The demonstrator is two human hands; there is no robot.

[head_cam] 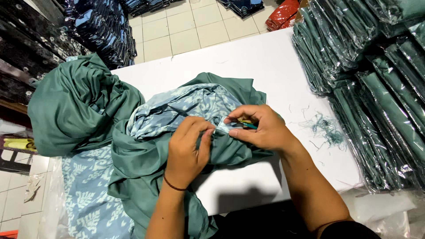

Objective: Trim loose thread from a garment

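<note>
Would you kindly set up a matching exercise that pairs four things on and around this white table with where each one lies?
Things:
1. pile of loose thread trimmings
2. stack of bagged green garments
3. bunched green cloth heap
4. patterned light-blue fabric

Places:
A. at the table's left end
B. along the table's right edge
C. just above the left hand, within the green garment
D. on the bare table, right of the right hand

Pairs: 1-D, 2-B, 3-A, 4-C
</note>
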